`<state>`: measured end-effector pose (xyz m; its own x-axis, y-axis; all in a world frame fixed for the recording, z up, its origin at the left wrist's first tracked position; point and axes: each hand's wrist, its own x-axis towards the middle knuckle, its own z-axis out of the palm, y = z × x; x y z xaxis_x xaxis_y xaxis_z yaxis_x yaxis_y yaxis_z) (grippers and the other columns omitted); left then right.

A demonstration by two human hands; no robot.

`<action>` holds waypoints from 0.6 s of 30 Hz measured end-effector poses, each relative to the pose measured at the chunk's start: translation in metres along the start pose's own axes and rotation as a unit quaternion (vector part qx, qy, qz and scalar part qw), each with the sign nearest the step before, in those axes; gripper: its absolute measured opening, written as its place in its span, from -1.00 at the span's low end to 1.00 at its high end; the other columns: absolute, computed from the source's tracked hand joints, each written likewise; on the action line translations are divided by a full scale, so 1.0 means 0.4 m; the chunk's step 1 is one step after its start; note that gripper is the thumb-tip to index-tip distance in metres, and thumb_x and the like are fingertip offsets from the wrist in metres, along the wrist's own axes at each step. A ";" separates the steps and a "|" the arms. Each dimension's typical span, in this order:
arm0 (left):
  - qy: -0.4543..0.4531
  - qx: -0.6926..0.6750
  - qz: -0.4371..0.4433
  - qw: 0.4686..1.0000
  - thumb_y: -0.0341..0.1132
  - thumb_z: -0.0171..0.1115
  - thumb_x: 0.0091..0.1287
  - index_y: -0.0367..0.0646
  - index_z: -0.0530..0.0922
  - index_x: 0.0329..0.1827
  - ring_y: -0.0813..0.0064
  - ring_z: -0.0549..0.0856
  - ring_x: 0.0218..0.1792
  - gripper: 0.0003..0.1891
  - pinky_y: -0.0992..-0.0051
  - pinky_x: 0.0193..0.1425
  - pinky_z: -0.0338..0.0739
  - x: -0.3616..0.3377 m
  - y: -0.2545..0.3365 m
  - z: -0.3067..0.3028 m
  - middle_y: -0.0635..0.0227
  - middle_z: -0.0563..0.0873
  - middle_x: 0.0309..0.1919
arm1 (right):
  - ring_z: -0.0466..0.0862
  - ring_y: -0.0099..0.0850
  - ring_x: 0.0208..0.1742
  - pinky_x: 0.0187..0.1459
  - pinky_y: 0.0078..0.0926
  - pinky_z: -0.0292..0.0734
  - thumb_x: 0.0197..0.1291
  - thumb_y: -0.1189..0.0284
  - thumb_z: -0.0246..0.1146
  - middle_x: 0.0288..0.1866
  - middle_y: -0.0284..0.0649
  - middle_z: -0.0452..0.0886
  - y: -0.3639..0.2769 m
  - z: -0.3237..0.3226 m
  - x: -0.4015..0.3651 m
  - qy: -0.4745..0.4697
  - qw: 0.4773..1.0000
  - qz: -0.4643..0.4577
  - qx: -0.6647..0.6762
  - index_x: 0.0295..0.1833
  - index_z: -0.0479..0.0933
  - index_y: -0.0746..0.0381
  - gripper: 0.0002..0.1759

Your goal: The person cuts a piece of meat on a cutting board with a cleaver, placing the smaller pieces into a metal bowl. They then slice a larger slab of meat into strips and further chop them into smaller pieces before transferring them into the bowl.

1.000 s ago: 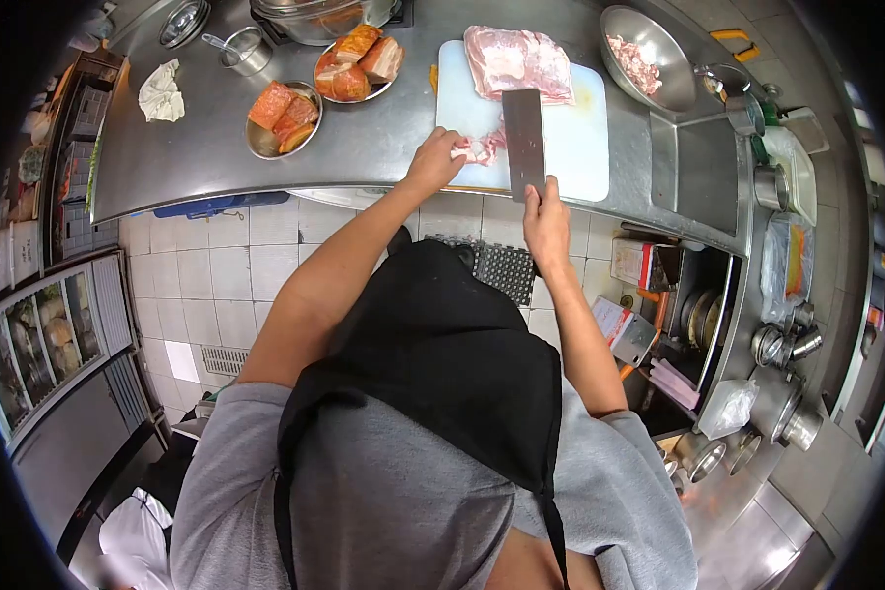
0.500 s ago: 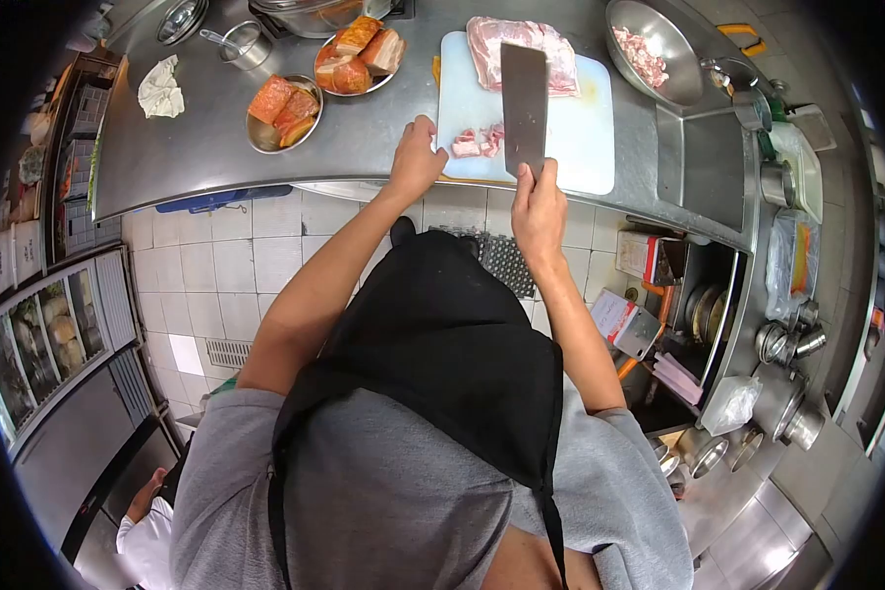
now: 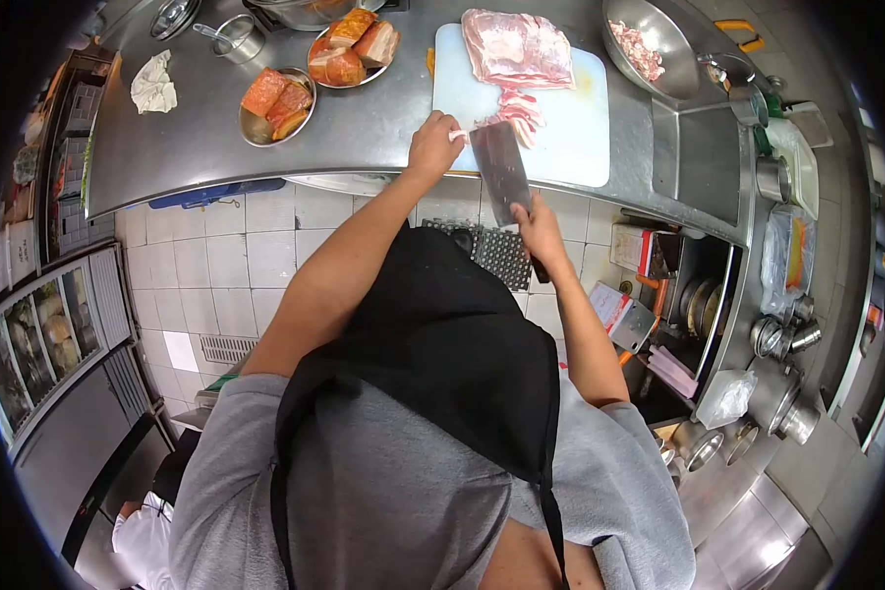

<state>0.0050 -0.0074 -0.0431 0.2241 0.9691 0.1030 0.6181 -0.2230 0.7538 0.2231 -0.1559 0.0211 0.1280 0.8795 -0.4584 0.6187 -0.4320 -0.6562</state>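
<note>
My right hand (image 3: pixel 541 236) grips the handle of a cleaver (image 3: pixel 499 167). Its broad blade slants up and left over the front edge of a white cutting board (image 3: pixel 570 147). Beside the blade's upper left corner, my left hand (image 3: pixel 435 145) is closed with a small pale strip of meat (image 3: pixel 459 135) at its fingertips. Several thin slices of raw meat (image 3: pixel 521 113) lie just past the blade, partly covered by it. A large slab of raw pork (image 3: pixel 517 49) rests across the board's far side.
Left of the board stand two metal bowls of browned pork chunks (image 3: pixel 344 67) (image 3: pixel 275 93). A crumpled white cloth (image 3: pixel 154 84) and a small pot (image 3: pixel 238 39) are farther left. To the right sit a large metal bowl (image 3: pixel 673 59) with chopped meat and a sink (image 3: pixel 698 147).
The cleaver has swung down and toward me, its blade tilting left. My left hand has moved slightly up and right and now pinches a pale strip. Slices behind the blade have come into view.
</note>
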 end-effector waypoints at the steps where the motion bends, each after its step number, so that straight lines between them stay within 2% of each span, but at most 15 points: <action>1: -0.001 0.000 0.015 1.000 -0.32 0.51 0.23 -0.17 0.67 -0.10 0.05 0.74 -0.11 -0.75 0.16 0.01 0.64 -0.002 -0.002 0.001 0.15 0.68 -0.10 | 0.74 0.27 -0.09 -0.06 0.15 0.57 0.50 0.25 0.23 -0.22 0.28 0.72 -0.014 -0.009 0.006 0.019 0.999 0.008 -0.027 0.23 0.49 0.37 -0.58; 4: -0.031 -0.080 -0.003 0.996 -0.39 0.53 0.20 -0.19 0.59 0.05 0.15 0.74 -0.11 -0.62 0.25 -0.03 0.68 -0.012 0.007 -0.043 0.11 0.64 0.00 | 0.72 0.27 -0.07 -0.04 0.16 0.56 0.50 0.27 0.22 -0.22 0.29 0.72 -0.095 -0.027 0.008 0.079 0.996 -0.028 -0.040 0.26 0.49 0.36 -0.58; 7: 0.022 -0.095 -0.044 0.994 -0.49 0.50 0.17 -0.20 0.50 0.14 0.21 0.74 -0.13 -0.52 0.34 -0.06 0.71 -0.030 -0.003 -0.075 0.04 0.58 0.07 | 0.71 0.32 -0.17 -0.14 0.27 0.52 0.54 0.32 0.17 -0.29 0.25 0.71 -0.204 -0.049 -0.028 0.149 0.980 -0.104 -0.080 0.16 0.42 0.34 -0.69; 11: 0.025 -0.053 -0.055 0.997 -0.52 0.46 0.15 -0.23 0.50 0.11 0.18 0.74 -0.13 -0.54 0.36 -0.06 0.72 -0.043 -0.009 -0.092 -0.01 0.56 0.06 | 0.71 0.31 -0.29 -0.23 0.30 0.52 0.56 0.35 0.10 -0.36 0.24 0.71 -0.299 -0.019 -0.047 0.226 0.964 -0.142 -0.024 0.07 0.35 0.33 -0.76; 14: -0.003 -0.043 -0.023 0.999 -0.49 0.44 0.15 -0.23 0.54 0.05 0.16 0.74 -0.12 -0.61 0.30 -0.05 0.70 -0.024 -0.011 -0.045 0.04 0.59 0.01 | 0.72 0.30 -0.30 -0.23 0.29 0.55 0.56 0.36 0.06 -0.38 0.23 0.70 -0.176 0.105 0.043 0.123 0.969 -0.114 -0.181 0.08 0.36 0.35 -0.76; 16: -0.035 -0.033 0.013 0.999 -0.45 0.45 0.16 -0.24 0.57 0.00 0.13 0.74 -0.10 -0.65 0.25 -0.03 0.68 -0.003 -0.010 -0.023 0.07 0.62 -0.02 | 0.72 0.30 -0.24 -0.17 0.29 0.58 0.54 0.37 0.07 -0.34 0.25 0.70 -0.157 0.125 0.063 0.096 0.973 -0.104 -0.183 0.07 0.38 0.36 -0.76; 18: -0.014 -0.017 0.021 1.000 -0.40 0.46 0.17 -0.21 0.63 -0.09 0.11 0.74 -0.09 -0.73 0.20 0.04 0.65 0.001 -0.023 -0.015 0.10 0.67 -0.09 | 0.73 0.29 -0.19 -0.14 0.27 0.59 0.53 0.35 0.10 -0.30 0.28 0.71 -0.134 0.093 0.084 0.076 0.975 -0.123 -0.167 0.05 0.39 0.36 -0.74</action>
<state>-0.0051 -0.0045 -0.0461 0.2716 0.9553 0.1169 0.5820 -0.2598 0.7705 0.1653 -0.1107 0.0185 0.0419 0.9787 -0.2008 0.8598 -0.1377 -0.4918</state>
